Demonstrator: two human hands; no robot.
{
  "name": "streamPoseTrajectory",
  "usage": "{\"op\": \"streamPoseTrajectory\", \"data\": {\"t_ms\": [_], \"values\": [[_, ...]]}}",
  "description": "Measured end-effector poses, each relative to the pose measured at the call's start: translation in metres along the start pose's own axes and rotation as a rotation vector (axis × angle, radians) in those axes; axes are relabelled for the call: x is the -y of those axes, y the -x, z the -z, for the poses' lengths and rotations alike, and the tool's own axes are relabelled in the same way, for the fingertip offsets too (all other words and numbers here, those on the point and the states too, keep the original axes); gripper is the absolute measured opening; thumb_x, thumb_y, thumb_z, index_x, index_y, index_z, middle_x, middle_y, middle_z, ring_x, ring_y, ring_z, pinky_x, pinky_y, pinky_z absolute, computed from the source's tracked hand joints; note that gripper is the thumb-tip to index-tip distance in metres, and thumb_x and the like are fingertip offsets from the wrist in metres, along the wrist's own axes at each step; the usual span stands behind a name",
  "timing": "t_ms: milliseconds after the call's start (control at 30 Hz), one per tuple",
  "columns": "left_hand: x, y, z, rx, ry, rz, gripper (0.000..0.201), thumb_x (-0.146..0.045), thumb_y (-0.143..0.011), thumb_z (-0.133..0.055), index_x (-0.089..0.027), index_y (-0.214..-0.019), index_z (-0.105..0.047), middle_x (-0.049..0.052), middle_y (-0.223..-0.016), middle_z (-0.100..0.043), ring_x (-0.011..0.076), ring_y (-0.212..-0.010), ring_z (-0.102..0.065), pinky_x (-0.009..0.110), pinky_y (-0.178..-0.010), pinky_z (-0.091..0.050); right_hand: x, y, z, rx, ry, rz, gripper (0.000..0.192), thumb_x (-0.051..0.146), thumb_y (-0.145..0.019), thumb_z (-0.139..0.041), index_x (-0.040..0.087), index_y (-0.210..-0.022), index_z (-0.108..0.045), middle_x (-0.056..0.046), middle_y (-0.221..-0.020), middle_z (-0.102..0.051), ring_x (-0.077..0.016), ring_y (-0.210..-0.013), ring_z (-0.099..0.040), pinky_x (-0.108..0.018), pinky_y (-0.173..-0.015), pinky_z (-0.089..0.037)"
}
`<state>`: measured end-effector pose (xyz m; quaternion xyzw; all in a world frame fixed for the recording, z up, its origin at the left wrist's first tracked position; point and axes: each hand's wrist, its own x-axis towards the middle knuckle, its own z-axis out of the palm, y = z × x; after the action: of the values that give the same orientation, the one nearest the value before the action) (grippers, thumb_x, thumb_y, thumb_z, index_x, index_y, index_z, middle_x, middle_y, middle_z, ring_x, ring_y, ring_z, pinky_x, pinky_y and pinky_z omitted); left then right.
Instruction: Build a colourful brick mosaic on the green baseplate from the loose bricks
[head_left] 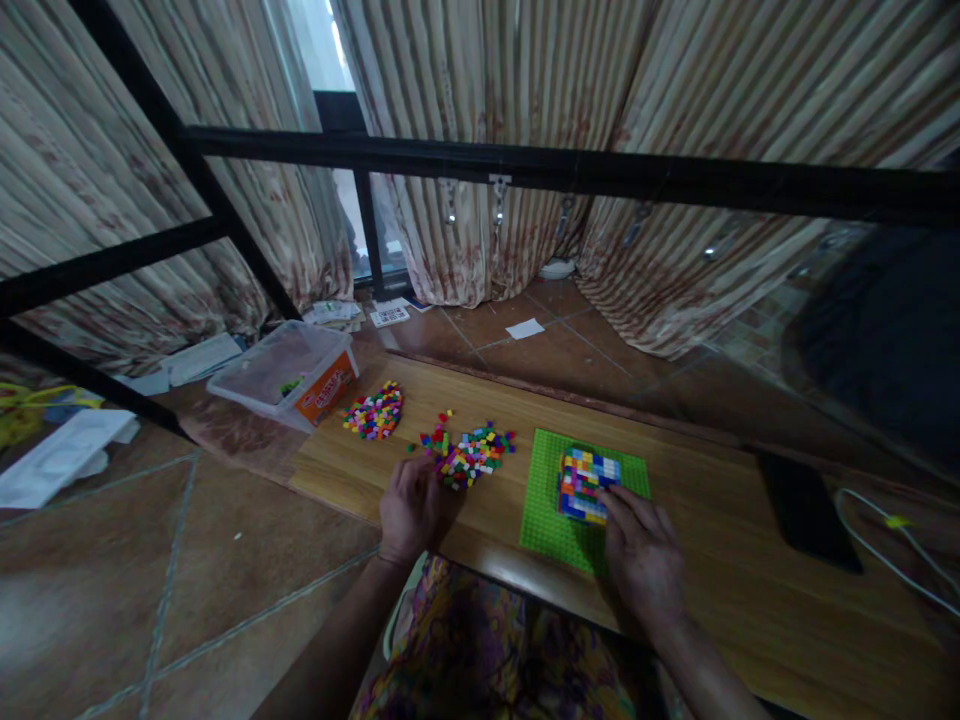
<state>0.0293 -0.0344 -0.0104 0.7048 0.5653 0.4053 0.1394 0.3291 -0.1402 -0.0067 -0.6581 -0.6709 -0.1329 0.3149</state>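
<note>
On the wooden bench (pixel 720 560), I'm watching the right hand (pixel 645 560) resting against the near corner of the multicoloured brick block (pixel 587 484) standing on the green baseplate (pixel 547 500), its fingers loosely curled and touching rather than gripping. The left hand (pixel 409 505) is reaching into the nearer brick pile (pixel 471 455), and whether its fingers are pinching a brick I cannot tell. I'm judging this the picking step; next calls for a clean pinch on one brick, then lining it up over the studs.
</note>
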Motion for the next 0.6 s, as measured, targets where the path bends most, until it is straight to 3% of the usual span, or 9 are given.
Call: {"op": "streamPoseTrajectory", "data": {"t_ms": [133,233,433,600], "values": [[0.009,-0.022,-0.003,-0.059,-0.125,-0.023,0.033,-0.026,-0.086,-0.052,-0.017,-0.118,-0.054,0.014,-0.119,-0.055,0.0251,-0.113,-0.053,0.044,-0.097,-0.046,0.028,-0.015,0.005,-0.073,-0.106,-0.04,0.03,0.019,-0.091,-0.046,0.024,-0.116,-0.061,-0.008,-0.107,-0.065,-0.0239,-0.099,-0.058,-0.042,-0.086,-0.047],[0.017,-0.032,-0.012,-0.017,-0.143,-0.046,0.04,-0.022,-0.086,-0.05,-0.017,-0.125,-0.048,0.015,-0.129,-0.049,0.028,-0.122,-0.046,0.048,-0.103,-0.042,0.059,-0.042,-0.005,0.018,-0.245,0.008,0.027,0.018,-0.092,-0.045,0.024,-0.111,-0.062,-0.006,-0.104,-0.065,-0.0218,-0.097,-0.058,-0.038,-0.086,-0.047],[0.02,-0.031,-0.019,0.107,-0.128,-0.073,0.042,-0.021,-0.09,-0.04,-0.015,-0.132,-0.042,0.014,-0.131,-0.049,0.0258,-0.122,-0.046,0.045,-0.104,-0.041,0.115,-0.123,-0.073,0.287,-0.309,0.185,0.028,0.014,-0.09,-0.044,0.024,-0.105,-0.065,-0.006,-0.101,-0.065,-0.0223,-0.094,-0.054,-0.036,-0.084,-0.045],[0.022,-0.032,-0.016,0.121,-0.085,-0.078,0.041,-0.017,-0.091,-0.038,-0.017,-0.132,-0.042,0.012,-0.129,-0.052,0.0226,-0.122,-0.047,0.042,-0.104,-0.041,0.133,-0.171,-0.13,0.527,-0.245,0.402,0.03,0.007,-0.085,-0.046,0.019,-0.101,-0.067,-0.007,-0.098,-0.066,-0.0217,-0.096,-0.05,-0.034,-0.086,-0.04]]}}
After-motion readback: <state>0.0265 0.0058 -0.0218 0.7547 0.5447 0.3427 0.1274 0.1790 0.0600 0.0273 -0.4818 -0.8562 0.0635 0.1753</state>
